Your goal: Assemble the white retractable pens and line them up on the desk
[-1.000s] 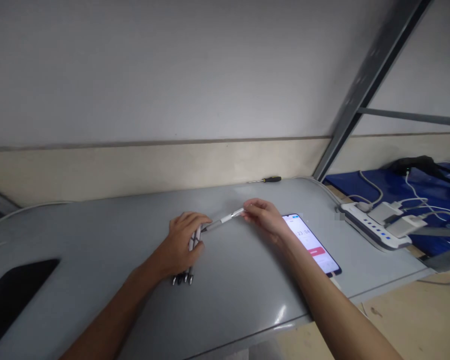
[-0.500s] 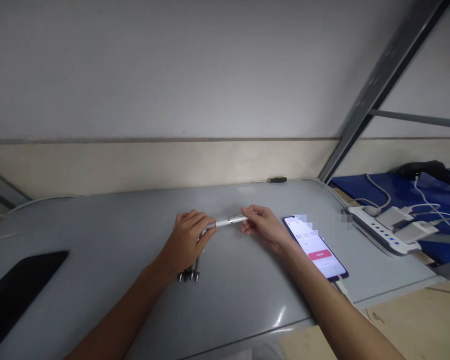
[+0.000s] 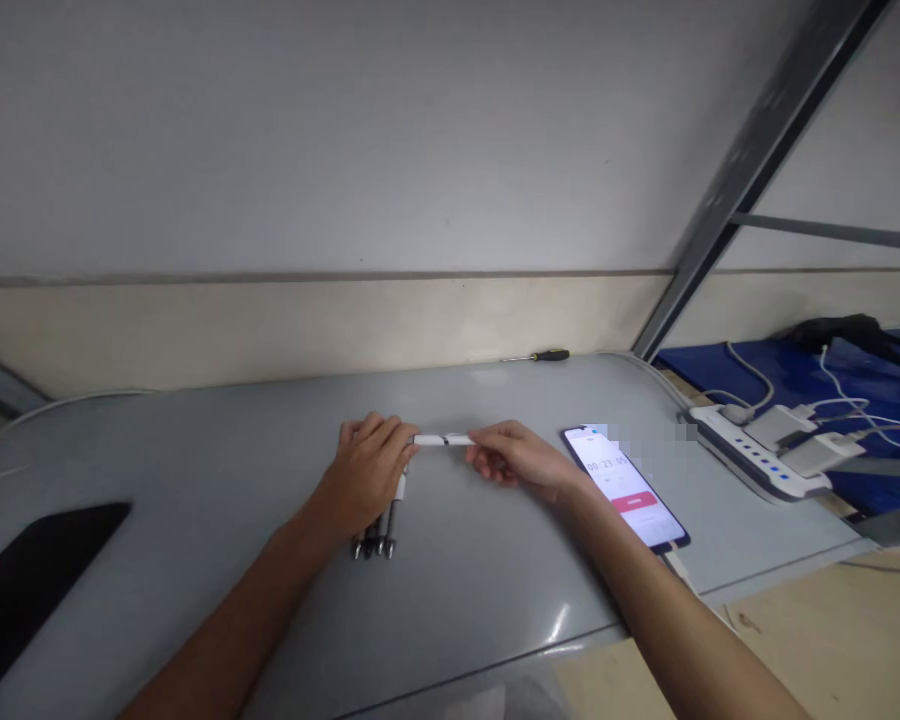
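A white pen (image 3: 436, 440) with a dark band near its middle lies level between my two hands, just over the grey tabletop (image 3: 480, 580). My left hand (image 3: 375, 465) is closed around its left end, which the fingers hide. The fingertips of my right hand (image 3: 510, 455) pinch the right end. Below my left hand, several pens (image 3: 382, 535) with metallic tips rest side by side on the table, their upper parts partly covered by that hand.
To the right of my right hand lies a phone (image 3: 630, 490) showing a timer, with a cable plugged in. Beyond it sits a white power strip (image 3: 757, 450) with chargers. A screwdriver (image 3: 547, 356) lies at the back edge, and a black flat object (image 3: 45, 570) at left.
Both hands have shifted slightly left with the pen, which has gone from tilted to nearly level and looks turned, now showing a dark band. More of the pens below is visible.
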Action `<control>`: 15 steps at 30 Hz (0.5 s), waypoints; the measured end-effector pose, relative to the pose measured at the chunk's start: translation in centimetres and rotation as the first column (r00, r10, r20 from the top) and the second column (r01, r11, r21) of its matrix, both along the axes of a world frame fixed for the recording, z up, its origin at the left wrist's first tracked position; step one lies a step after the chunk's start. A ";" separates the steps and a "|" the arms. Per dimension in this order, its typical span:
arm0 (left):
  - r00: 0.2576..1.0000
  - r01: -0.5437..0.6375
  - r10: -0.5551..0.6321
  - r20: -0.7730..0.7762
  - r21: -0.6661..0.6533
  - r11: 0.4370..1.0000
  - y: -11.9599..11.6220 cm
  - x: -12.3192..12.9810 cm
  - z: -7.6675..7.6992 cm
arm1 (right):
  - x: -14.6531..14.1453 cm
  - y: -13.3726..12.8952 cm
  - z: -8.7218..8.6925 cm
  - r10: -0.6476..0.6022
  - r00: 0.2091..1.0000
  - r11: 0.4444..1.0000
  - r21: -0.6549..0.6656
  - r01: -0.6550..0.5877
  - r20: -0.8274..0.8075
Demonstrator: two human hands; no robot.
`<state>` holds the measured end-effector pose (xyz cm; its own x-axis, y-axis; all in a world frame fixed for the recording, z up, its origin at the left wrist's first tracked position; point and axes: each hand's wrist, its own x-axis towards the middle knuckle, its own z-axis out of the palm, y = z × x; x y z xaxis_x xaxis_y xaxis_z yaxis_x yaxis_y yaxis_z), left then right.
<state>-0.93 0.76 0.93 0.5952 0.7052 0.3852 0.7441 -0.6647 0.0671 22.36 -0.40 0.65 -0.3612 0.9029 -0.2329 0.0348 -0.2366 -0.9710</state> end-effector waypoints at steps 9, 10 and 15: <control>1.000 0.025 -0.025 0.009 0.043 0.999 0.1 -0.3 0.0 | 0.2 -0.3 0.1 0.064 0.997 0.963 0.260 -0.072 0.040; 1.000 0.009 -0.009 0.010 0.035 0.999 0.2 -0.3 -0.1 | 0.1 -0.4 0.1 0.049 0.994 0.939 0.336 -0.078 0.093; 0.997 -0.037 0.042 0.063 -0.078 0.996 0.5 -0.5 -0.4 | -0.3 -0.4 -0.1 -0.169 0.955 0.757 0.652 -0.034 0.245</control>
<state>-1.38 1.29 0.57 0.5421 0.7565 0.3657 0.7618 -0.6262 0.1661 22.01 -0.78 0.50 -0.3060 0.8919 0.3330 0.3286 0.4273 -0.8423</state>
